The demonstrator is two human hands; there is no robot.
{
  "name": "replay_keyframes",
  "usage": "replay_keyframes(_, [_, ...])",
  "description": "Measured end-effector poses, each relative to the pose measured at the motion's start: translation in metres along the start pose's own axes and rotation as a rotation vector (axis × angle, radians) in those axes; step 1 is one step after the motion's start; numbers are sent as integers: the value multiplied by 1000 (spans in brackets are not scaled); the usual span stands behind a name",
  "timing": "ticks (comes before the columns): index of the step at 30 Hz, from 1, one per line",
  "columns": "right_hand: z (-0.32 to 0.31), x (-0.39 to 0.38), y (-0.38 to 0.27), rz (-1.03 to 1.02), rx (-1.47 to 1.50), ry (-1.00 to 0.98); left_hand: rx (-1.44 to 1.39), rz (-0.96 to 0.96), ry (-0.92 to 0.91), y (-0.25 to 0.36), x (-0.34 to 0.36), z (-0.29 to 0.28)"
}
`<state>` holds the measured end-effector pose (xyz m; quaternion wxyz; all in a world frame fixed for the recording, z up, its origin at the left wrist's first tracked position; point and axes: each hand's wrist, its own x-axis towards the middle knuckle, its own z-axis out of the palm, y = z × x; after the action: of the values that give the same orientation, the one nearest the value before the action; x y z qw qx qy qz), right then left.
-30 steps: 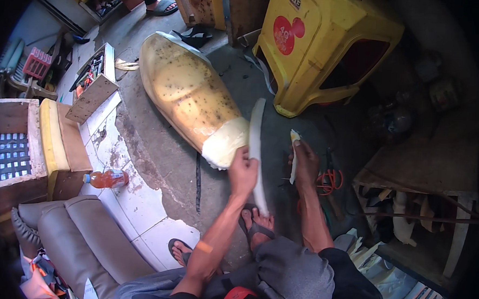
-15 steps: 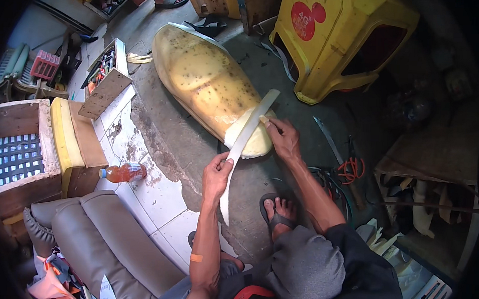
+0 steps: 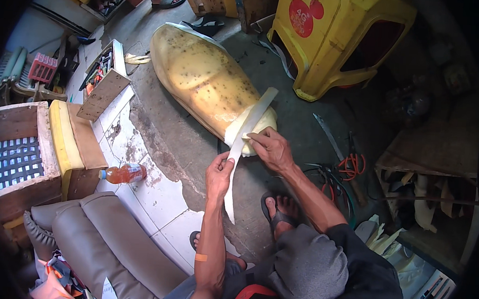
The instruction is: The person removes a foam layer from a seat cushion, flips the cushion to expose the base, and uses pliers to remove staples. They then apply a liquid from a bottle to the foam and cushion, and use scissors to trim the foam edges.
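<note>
My left hand (image 3: 217,175) pinches a long, thin white strip (image 3: 259,111) between thumb and fingers; its lower end hangs down past that hand. The upper part lies slantwise over the near end of a large yellow foam seat pad (image 3: 205,80), speckled with dark spots, with a paler patch at that end. My right hand (image 3: 273,151) is closed on a small pale-yellow piece (image 3: 245,136) and presses it on the strip, a little above my left hand. I cannot make out what the piece is made of.
A yellow plastic stool (image 3: 331,46) stands beyond on the right. Near my right arm lie a long blade (image 3: 328,136) and orange-handled tools (image 3: 351,167). At left are a bottle (image 3: 123,174), a tool box (image 3: 104,93), a wooden frame (image 3: 20,154) and a brown cushion (image 3: 121,241).
My right hand has slid with the small piece down along the strip, toward my left hand. My left hand keeps its hold, nearly in place.
</note>
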<state>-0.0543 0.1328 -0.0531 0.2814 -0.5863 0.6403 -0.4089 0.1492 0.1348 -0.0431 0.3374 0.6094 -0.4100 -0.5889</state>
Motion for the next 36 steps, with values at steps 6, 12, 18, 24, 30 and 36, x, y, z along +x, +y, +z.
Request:
replay_keyframes(6, [-11, 32, 14, 55, 4, 219, 221, 47, 6, 15, 26, 18])
replay_keyframes(12, [-1, 23, 18, -115, -44, 9, 257, 99, 0, 14, 37, 23])
replay_keyframes(18, [-2, 15, 14, -28, -123, 119, 29, -119, -171, 24, 13, 13])
replay_keyframes(24, [-17, 51, 29, -7, -83, 151, 33, -32, -56, 20, 27, 29])
replay_keyframes(30, [0, 17, 11, -157, -65, -44, 102, -26, 8, 26, 26, 29])
replay_keyframes(36, [-14, 64, 52, -13, -208, 225, 45, -59, -39, 24, 25, 35])
